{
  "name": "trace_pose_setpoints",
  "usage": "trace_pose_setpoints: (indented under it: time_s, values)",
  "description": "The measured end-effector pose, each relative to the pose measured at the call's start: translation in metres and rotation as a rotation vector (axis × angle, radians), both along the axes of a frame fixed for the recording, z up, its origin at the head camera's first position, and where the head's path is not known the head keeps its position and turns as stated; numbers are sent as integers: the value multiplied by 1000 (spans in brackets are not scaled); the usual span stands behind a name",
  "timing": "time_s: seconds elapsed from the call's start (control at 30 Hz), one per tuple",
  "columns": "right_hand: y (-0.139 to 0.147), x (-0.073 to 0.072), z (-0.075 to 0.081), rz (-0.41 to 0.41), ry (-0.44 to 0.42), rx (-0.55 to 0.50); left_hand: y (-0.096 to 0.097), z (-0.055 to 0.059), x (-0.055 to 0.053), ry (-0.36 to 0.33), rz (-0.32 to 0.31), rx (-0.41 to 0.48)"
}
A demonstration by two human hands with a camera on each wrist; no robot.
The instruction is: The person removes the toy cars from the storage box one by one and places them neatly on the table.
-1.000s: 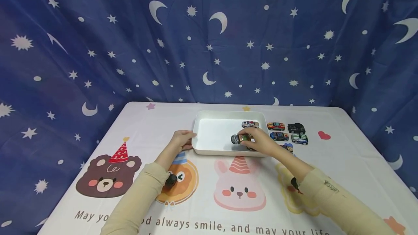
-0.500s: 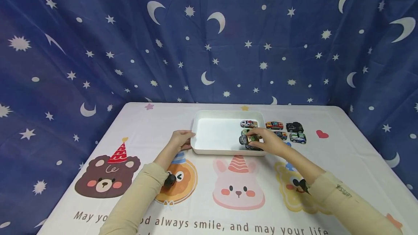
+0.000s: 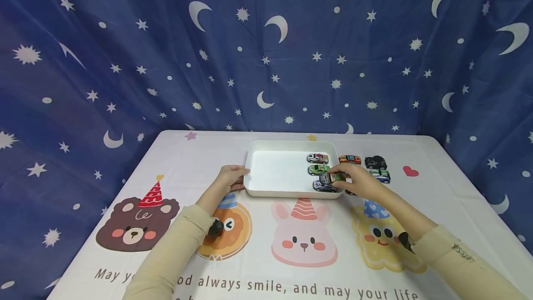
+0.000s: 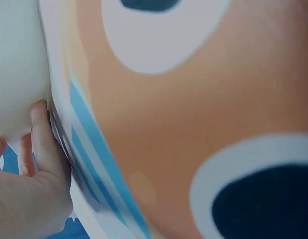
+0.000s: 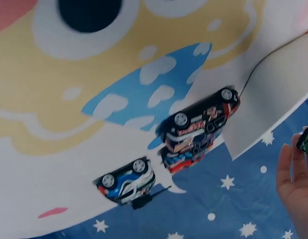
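Observation:
My left hand (image 3: 230, 178) grips the left end of a white rectangular tray (image 3: 266, 194); the left wrist view shows fingers against the tray's wall (image 4: 19, 64). With my right hand (image 3: 356, 180) I hold a dark toy car (image 3: 329, 178) with green and orange markings above the tray's right side. Inside the tray, at its right end, are a white-and-red toy car (image 3: 318, 158), a green toy car (image 3: 319, 170) and a dark-and-white toy car (image 3: 325, 186), which the held car partly overlaps in view. In the right wrist view, the held car (image 5: 306, 143) shows only in part.
Right of the tray lie an orange-red toy car (image 3: 350, 159), a black one (image 3: 375, 162) and a white-green one (image 3: 380, 176). My right hand hides others; a dark-sided car (image 5: 201, 117) shows in the right wrist view. A starry blue curtain (image 3: 266, 59) hangs behind the table.
My right hand has carried the dark toy car rightward across the tray, uncovering the green and dark-and-white cars beneath. My left hand has stayed at the tray's left end.

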State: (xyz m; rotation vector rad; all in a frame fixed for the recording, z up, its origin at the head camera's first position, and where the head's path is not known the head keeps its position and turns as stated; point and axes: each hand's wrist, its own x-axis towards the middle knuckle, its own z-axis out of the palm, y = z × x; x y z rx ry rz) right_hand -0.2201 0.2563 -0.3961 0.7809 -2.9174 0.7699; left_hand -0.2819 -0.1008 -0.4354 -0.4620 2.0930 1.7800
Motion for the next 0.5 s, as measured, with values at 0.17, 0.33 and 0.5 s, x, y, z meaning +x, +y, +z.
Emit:
trace_pose_setpoints:
  time_s: [0.17,0.33,0.5]
  values:
    - [10,5,5,4,44,30,1,2,1,13,-9,-13]
    - [25,7,9,-15,78,71,1,3,3,24,-17,-15]
    - [42,6,13,-34,47,78,2,3,3,30,-10,-21]
